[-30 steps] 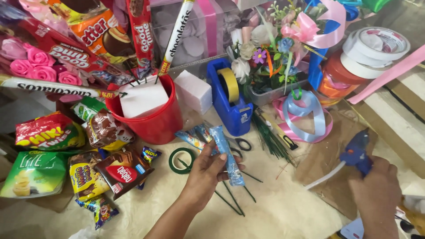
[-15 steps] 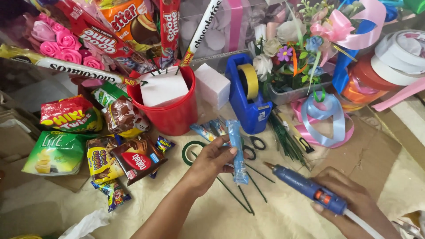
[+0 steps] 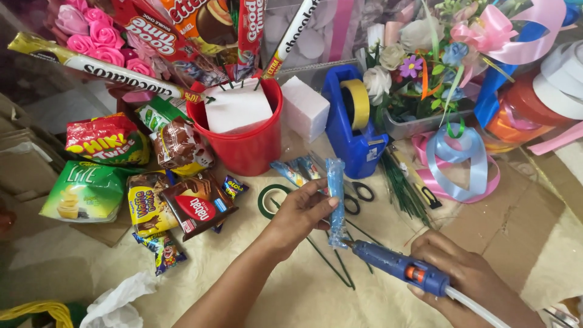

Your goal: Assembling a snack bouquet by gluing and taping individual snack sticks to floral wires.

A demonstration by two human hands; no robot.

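While held upright, blue packet (image 3: 335, 200) against glue gun (image 3: 398, 267) tip.

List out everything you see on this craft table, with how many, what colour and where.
snack stick packet: one, light blue, upright in the left hand
glue gun: one, blue, in the right hand, nozzle at the packet's lower end
red bucket: one, back centre, holds a white foam block and snacks on sticks
tape dispenser: one, blue with a yellow roll, right of the bucket
floral tape roll: one, green, flat by the left hand
scissors: one pair, black handles, behind the packet
snack packets: several, mixed colours, left side
ribbon loops: pink and pale blue, right
left hand: grips the packet
right hand: grips the glue gun
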